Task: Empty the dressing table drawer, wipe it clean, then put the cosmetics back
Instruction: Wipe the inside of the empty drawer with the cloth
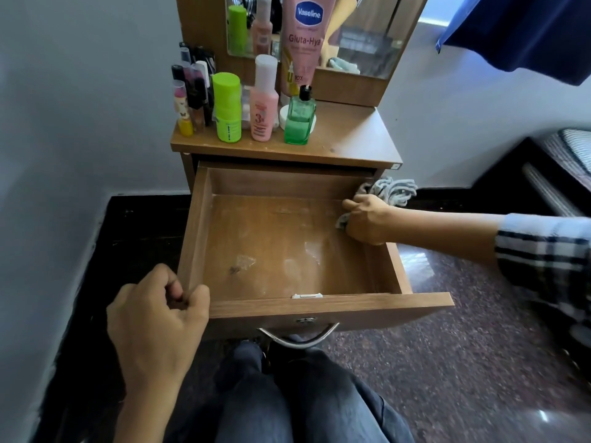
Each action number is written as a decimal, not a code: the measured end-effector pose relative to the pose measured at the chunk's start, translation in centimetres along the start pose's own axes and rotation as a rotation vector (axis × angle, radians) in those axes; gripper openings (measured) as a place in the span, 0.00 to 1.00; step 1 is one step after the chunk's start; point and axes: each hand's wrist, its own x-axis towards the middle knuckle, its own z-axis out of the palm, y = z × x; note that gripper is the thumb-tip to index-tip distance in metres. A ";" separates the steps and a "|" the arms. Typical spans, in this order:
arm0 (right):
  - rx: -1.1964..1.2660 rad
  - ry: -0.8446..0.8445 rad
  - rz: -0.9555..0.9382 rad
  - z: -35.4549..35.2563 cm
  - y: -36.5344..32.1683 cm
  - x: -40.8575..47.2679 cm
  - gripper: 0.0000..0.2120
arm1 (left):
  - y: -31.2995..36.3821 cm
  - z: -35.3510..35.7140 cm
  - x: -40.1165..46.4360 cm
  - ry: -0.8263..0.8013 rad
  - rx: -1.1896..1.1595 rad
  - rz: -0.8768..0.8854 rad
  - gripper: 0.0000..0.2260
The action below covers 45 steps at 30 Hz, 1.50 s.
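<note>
drawer (198, 238) floor lies bare; bottles (256, 103) crowd the tabletop's (351, 135) left.

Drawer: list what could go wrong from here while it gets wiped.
1. The drawer is pulled far out; only the left hand, gripping its front corner, steadies it, so hard wiping could tip it.
2. The right hand holds the cloth at the right wall, so the smudges may be missed.
3. Bottles crowd the tabletop; jolts could topple them.
</note>
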 end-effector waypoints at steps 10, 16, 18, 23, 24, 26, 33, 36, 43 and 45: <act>-0.009 -0.150 0.079 -2.0 -0.4 -2.1 0.14 | -0.2 0.1 0.0 0.010 0.001 0.014 0.10; 0.081 -0.191 0.427 -2.3 1.7 1.4 0.16 | -0.7 0.4 0.1 -0.010 0.012 0.025 0.11; 0.140 -0.146 0.481 -2.5 1.5 2.2 0.15 | -0.7 0.5 0.0 -0.020 0.023 0.004 0.10; 0.203 0.014 0.527 0.1 0.1 1.8 0.19 | -0.4 0.3 0.0 -0.027 0.037 -0.004 0.09; 0.193 -0.019 0.444 0.4 -0.3 1.7 0.18 | -0.5 0.3 0.0 -0.028 0.033 -0.006 0.10; 0.329 -0.088 0.355 0.1 -0.9 0.6 0.14 | -0.6 0.4 0.0 -0.030 0.023 -0.002 0.11; 0.166 -0.155 -0.067 -1.1 -1.9 -4.3 0.14 | -0.8 0.5 0.0 -0.037 0.005 -0.004 0.12; 0.154 -0.168 -0.096 -1.8 -1.0 -4.7 0.15 | -0.7 0.5 0.0 -0.019 0.016 0.000 0.13; 0.239 -0.111 0.193 -2.8 1.4 -1.8 0.09 | -0.5 0.5 0.0 0.007 0.017 0.035 0.10; 0.129 -0.090 0.189 -2.1 -0.1 -0.8 0.12 | -0.7 0.5 0.1 0.002 0.012 0.043 0.11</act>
